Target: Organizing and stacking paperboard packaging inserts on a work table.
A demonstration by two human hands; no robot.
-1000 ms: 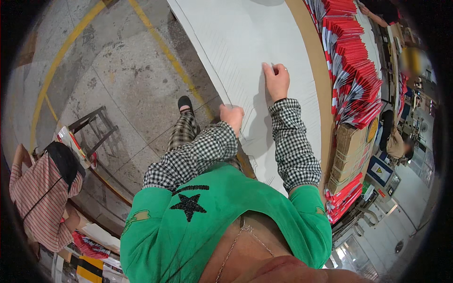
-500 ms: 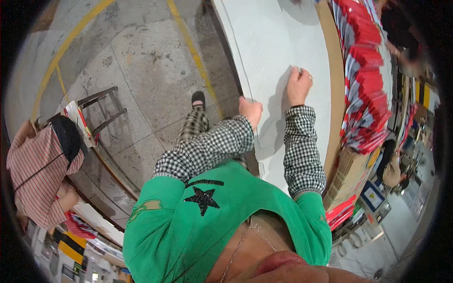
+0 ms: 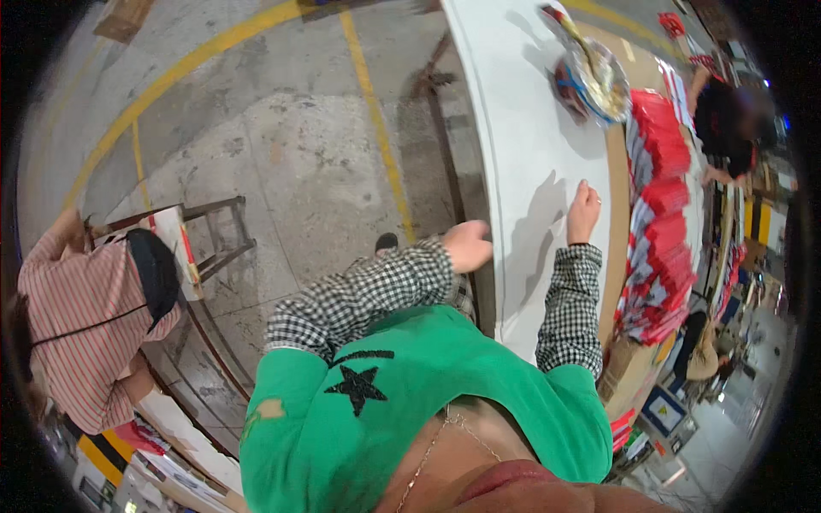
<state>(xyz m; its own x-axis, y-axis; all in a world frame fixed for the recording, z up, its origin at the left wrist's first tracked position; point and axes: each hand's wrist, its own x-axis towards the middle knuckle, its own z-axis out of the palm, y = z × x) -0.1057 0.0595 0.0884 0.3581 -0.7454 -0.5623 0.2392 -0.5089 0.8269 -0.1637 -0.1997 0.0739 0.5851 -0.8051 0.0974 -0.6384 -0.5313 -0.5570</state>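
A long white-covered table (image 3: pixel 522 128) runs away from me. My left hand (image 3: pixel 469 246) is at its left edge, slightly blurred, with the fingers curled and nothing visible in them. Above the table's right half, my right hand (image 3: pixel 585 212) is raised, its fingers loosely bent and no object showing between them; its shadow falls on the white surface. Beyond that hand, at the table's far right, stands a bowl (image 3: pixel 571 92) smeared with pale paste. A brush (image 3: pixel 564 24) with a partly red handle leans in it.
Piles of red and white printed sheets (image 3: pixel 658 214) line the right side beside a brown cardboard strip (image 3: pixel 617 162). To the left, a person in a striped shirt (image 3: pixel 85 316) bends by a metal frame (image 3: pixel 224 239). Another person in black (image 3: pixel 723 128) is at the far right.
My view has shifted forward along the table, bringing the paste bowl and brush into sight. My left hand has moved off the table top to its edge; the right hand's fingers have drawn closer together.
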